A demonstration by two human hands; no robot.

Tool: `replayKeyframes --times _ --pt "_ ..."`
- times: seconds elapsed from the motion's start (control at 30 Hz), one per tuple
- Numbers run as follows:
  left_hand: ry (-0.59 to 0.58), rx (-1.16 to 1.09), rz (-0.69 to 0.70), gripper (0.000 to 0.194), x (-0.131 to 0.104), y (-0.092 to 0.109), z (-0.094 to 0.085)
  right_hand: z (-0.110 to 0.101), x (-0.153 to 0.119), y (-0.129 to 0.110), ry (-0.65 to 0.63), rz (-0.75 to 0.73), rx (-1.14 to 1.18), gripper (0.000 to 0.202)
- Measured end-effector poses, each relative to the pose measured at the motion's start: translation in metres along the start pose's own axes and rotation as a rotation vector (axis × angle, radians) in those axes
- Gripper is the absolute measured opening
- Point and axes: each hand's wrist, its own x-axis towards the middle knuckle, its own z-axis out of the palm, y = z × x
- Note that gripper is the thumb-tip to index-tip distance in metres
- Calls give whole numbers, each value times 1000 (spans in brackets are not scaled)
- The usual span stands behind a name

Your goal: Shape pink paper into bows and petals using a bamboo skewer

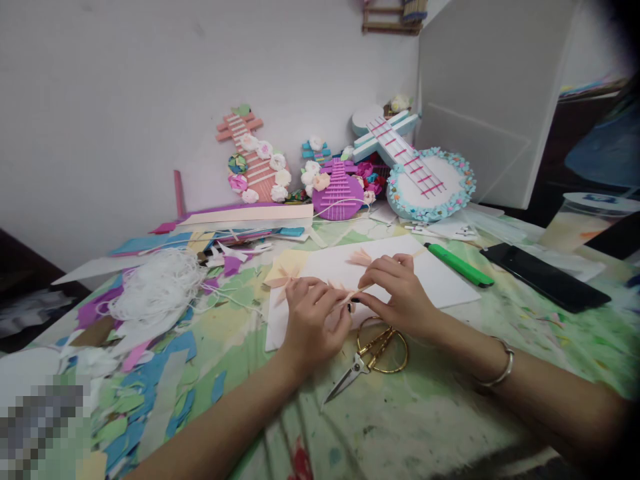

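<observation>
Nearest: gold-handled steel scissors (pixel 367 357), flat on table. Just beyond, left hand (pixel 316 323) and right hand (pixel 401 293), fingers curled, pinching thin peach paper piece (pixel 358 291) between them, over flat white sheet (pixel 450 287). Farther: fringed peach paper tuft (pixel 360 257) on sheet; purple rounded lute-shaped model (pixel 339 193) behind.

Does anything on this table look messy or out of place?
Yes: at the left, white string lies in a loose tangle, and paper scraps litter the table in front of it, looking untidy.
</observation>
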Motion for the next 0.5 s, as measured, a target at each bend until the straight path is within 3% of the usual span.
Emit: replayKeyframes --times 0.5 --pt "32 -58 0 8 2 -2 0 0 -1 1 31 -11 33 17"
